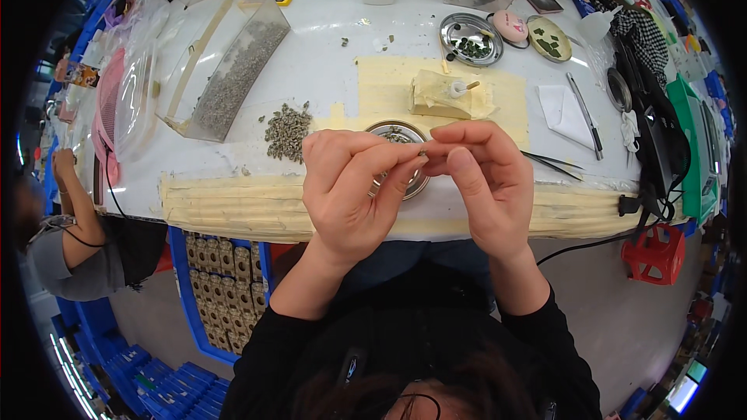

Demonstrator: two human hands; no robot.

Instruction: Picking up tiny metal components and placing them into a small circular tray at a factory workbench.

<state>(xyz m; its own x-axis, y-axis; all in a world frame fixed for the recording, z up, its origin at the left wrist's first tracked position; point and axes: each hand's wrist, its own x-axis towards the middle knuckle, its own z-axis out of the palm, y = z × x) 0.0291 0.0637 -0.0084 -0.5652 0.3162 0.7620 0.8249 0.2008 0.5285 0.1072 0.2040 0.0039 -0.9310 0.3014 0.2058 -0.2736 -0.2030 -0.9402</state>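
Observation:
Above a round metal dish (402,127) of small grey pieces, my left hand (354,187) pinches a tiny grey piece (422,153) between thumb and forefinger. Its exact kind is too small to make out. My right hand (490,187) meets it from the other side, fingers stretched out with their tips at the piece and the thumb apart. Left of my hands lies a loose pile of similar grey pieces (286,132). Beyond the dish stands a taped block (440,95) with a small white nozzle-like part (459,89) on top.
A clear box (241,70) of grey pieces stands at left. Tweezers (554,165) lie right of my right hand, near a white cloth (564,115) and a pen-like tool (585,115). A metal plate (472,39) holds dark green bits. A person (70,241) sits at far left.

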